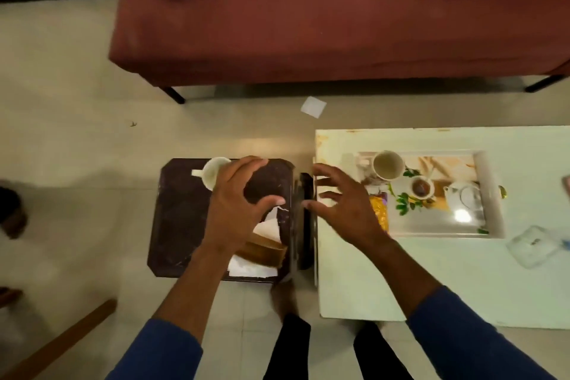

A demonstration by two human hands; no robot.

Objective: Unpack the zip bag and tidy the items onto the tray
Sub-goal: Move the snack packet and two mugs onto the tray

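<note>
A white tray (490, 194) printed with a tea-set picture lies on the white table (431, 287) at the right. A real white cup (388, 164) stands in its far left corner, and a yellow packet (378, 213) lies at its left end, partly behind my right hand. A crumpled clear zip bag (533, 245) lies on the table right of the tray. My left hand (240, 203) hovers with fingers spread over a dark low stand (175, 219). My right hand (342, 203) is spread open at the table's left edge. Neither hand holds anything.
On the dark stand are a white cup (216, 174), a brown holder (265, 251) and white napkins (251, 267). A red sofa (308, 25) fills the far side. A white paper scrap (313, 106) lies on the floor. A wooden bar (61, 342) crosses the lower left.
</note>
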